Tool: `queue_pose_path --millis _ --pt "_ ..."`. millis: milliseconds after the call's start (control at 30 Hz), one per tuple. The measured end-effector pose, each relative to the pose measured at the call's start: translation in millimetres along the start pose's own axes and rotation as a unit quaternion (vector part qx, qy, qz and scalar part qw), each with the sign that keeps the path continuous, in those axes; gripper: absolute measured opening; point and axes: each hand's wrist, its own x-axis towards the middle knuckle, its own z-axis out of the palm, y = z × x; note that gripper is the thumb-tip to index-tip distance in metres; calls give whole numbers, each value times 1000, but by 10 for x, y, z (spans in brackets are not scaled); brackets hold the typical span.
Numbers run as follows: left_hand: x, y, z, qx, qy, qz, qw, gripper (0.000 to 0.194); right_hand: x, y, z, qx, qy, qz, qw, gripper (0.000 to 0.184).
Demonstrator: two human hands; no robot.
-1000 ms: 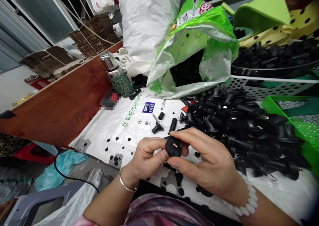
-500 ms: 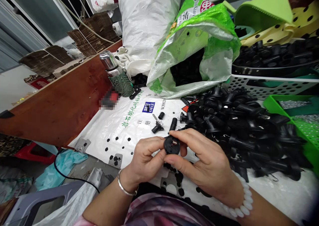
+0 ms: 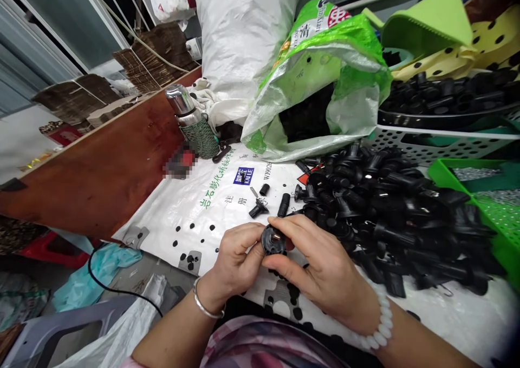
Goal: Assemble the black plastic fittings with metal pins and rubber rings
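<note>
A round black plastic part with a small metal piece in its middle is pinched between both my hands, low at the centre. My left hand grips it from the left with thumb and fingers closed; a silver bangle circles that wrist. My right hand closes over it from the right, its thumb under the part and its fingers curved across the top; a white bead bracelet is on that wrist. A large heap of black plastic parts lies just right of my hands on a white printed sack.
A few loose black parts lie beyond my hands. A green and white bag, a big white sack, a steel flask, a white perforated basket and a green tray ring the workspace. The brown tabletop stretches left.
Both hands, still holding the round black part, have drifted slightly left and toward me; the right fingers have curled closer over it. The camera has shifted a little.
</note>
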Motion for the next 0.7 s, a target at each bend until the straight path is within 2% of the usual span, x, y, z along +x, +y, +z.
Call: queue_pose_path --millis 267,400,700 --pt "-103 8 70 -3 41 -59 997 17 -55 16 82 -18 -9 -10 1000 36" --pt "-131 19 89 1 57 -67 996 18 -62 20 75 -29 -11 -12 999 37" --pt "-144 -45 68 26 18 -68 997 21 -23 44 -18 26 -34 31 999 32"
